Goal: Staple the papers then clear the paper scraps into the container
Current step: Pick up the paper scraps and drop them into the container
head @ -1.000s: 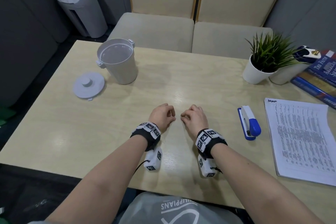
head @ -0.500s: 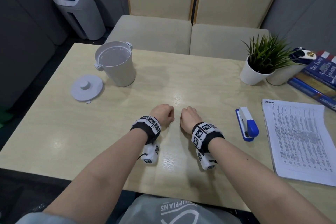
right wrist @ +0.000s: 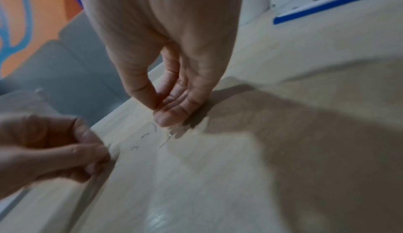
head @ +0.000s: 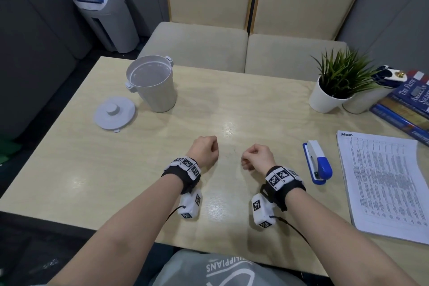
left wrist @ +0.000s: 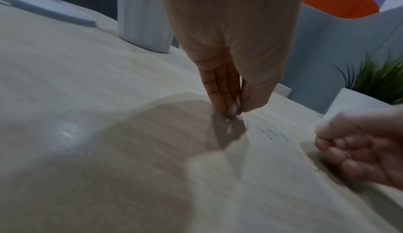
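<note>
Several bent staples [head: 229,154] lie as scraps on the table between my hands, seen too in the wrist views [left wrist: 272,133] [right wrist: 152,136]. My left hand [head: 210,147] has fingers and thumb pressed together, tips on the table, pinching a glinting staple [left wrist: 229,118]. My right hand [head: 249,158] is curled, thumb against forefinger, with a small glint of metal [right wrist: 179,80] inside its fingers; its fingertips [right wrist: 167,117] touch the table beside the staples. The stapled papers [head: 383,183] lie at the right, next to the blue and white stapler [head: 316,161]. The open grey container [head: 151,83] stands far left.
The container's lid [head: 115,112] lies left of it. A potted plant [head: 334,86] and stacked books [head: 408,109] sit at the far right. Two cushioned seats [head: 243,51] stand beyond the table [head: 69,169].
My hands have moved apart, the right one to the right, uncovering the loose staples between them. The head camera has shifted slightly.
</note>
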`<state>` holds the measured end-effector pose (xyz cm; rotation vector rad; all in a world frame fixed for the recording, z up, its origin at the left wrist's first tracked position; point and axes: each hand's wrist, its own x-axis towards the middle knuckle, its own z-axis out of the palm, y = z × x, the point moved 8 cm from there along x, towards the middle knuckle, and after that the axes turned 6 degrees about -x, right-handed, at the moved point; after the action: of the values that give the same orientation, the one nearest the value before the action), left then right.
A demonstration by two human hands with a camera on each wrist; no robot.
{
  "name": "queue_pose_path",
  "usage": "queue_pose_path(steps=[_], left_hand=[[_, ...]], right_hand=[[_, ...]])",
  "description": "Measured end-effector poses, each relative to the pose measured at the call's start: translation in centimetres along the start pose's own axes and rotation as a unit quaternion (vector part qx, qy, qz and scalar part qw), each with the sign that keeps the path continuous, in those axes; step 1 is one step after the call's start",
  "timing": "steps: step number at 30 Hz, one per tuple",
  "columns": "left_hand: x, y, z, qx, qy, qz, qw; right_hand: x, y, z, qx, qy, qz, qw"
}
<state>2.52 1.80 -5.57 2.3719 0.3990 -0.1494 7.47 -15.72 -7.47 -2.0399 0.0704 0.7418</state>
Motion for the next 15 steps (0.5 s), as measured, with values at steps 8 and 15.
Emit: queue_pose_path(steps=[8,15], left_hand=[[-1.5,-1.4,-9.7,-0.18,0.175,-0.071,0.965],[0.5,-4.0,-26.2,-0.107,0.366,-0.102,0.919]], right_hand=[[-1.2,0.9,0.3,0.177,-0.059,0.035,0.982],[-1.4,0.9,0.1,0.213,-0.059,0.034,0.975]])
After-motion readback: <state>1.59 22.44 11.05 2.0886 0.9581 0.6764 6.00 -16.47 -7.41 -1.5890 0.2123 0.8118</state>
